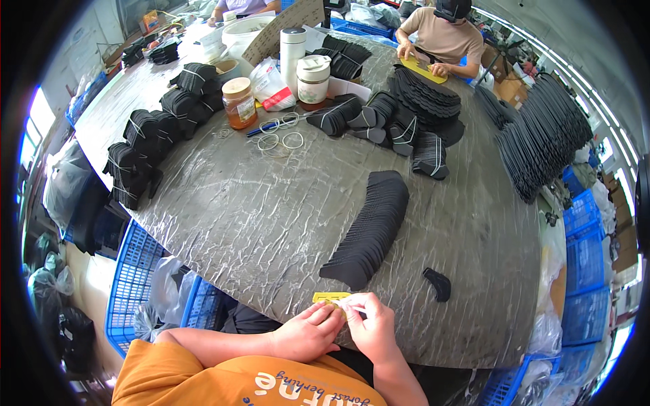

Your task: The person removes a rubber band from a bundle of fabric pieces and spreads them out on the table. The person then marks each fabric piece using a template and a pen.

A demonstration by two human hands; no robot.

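Observation:
At the table's near edge lies a yellow slotted plate. My left hand presses on its near side, fingers closed together on it and covering much of it. Against those fingertips, my right hand pinches a thin white stick, perhaps a pen; its tip is hidden. Just beyond the plate, a long fanned row of black curved pads runs away from me. One loose black pad lies apart to the right of my right hand.
Banded bundles of black pads line the far left. Rubber bands, an amber jar, a lidded mug and a white flask stand mid-table. Opposite, a co-worker handles another yellow plate. Blue crates flank the table.

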